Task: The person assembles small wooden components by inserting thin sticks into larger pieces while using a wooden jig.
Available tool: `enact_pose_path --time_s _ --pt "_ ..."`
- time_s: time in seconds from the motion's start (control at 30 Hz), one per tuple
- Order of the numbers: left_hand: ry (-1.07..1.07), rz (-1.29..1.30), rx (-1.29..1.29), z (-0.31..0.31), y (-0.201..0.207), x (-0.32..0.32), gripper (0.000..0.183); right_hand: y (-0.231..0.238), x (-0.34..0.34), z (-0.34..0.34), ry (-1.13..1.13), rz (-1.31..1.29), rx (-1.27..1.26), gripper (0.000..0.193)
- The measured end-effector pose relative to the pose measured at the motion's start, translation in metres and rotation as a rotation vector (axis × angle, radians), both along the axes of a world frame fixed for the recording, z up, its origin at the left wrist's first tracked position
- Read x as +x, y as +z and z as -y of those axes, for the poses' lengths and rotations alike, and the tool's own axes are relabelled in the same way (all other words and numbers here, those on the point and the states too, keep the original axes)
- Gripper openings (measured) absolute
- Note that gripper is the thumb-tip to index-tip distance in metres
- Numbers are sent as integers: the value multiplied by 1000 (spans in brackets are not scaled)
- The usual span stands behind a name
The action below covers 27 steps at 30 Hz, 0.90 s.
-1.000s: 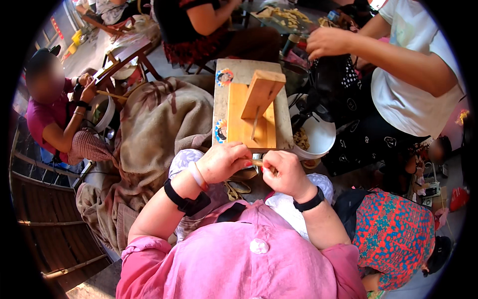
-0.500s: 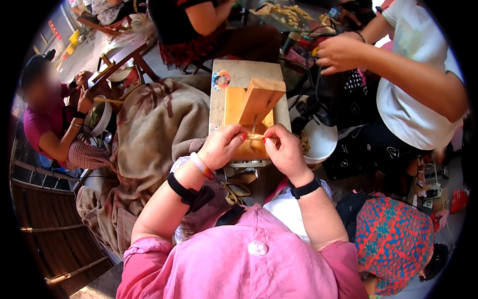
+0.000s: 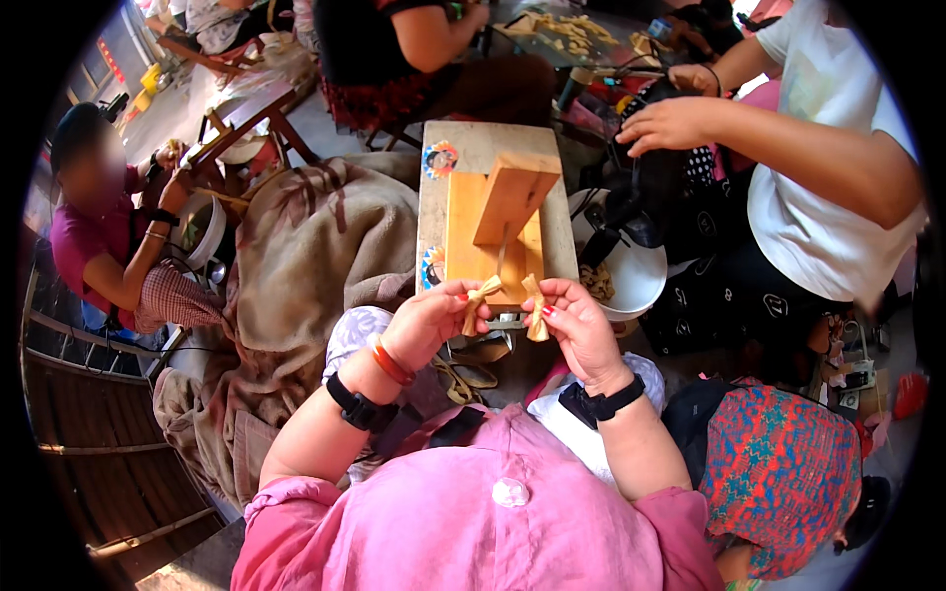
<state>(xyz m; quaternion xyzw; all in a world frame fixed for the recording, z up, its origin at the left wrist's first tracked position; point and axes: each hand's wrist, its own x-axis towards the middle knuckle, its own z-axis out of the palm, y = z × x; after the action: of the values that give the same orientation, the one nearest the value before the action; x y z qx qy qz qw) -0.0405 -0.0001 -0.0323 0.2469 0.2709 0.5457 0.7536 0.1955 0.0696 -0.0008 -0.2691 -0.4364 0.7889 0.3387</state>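
My left hand (image 3: 431, 320) pinches a tan, bow-shaped knotted strip (image 3: 481, 295) between thumb and fingers. A second tan folded piece (image 3: 535, 313) is pinched in my right hand (image 3: 583, 330), a small gap from the first. What the strips are made of, I cannot tell. Both hands are raised in front of the near edge of a wooden stand (image 3: 471, 231). That stand has a flat base and a slanted upright block (image 3: 515, 197), with a thin rod or blade below the block. It rests on a worn stool-like board (image 3: 483, 143).
A white bowl (image 3: 641, 281) of tan pieces is right of the stand. Brown blankets (image 3: 315, 236) lie at left. A person in a white shirt (image 3: 813, 217) sits close on the right; another in magenta (image 3: 89, 241) sits at far left. More tan pieces (image 3: 562, 30) cover a back table.
Both hands have come nearer and slightly apart. Earlier one tan strip stretched between them at the stand; now each hand holds a separate piece. The white-shirted person's hands have shifted.
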Motion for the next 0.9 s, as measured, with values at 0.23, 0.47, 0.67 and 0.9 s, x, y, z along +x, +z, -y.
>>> enact_pose_path --time_s 0.23,0.47,0.67,0.9 --pt "32 -142 120 29 5 26 35 6 15 40 -29 54 119 29" --pt "22 -865 442 53 20 60 33 14 24 69 53 98 100 31" --pt "-45 -984 678 61 30 73 47 -9 23 85 -210 82 167 21" --pt "220 -1117 535 57 17 18 24 13 80 -35 -693 793 1020 49"
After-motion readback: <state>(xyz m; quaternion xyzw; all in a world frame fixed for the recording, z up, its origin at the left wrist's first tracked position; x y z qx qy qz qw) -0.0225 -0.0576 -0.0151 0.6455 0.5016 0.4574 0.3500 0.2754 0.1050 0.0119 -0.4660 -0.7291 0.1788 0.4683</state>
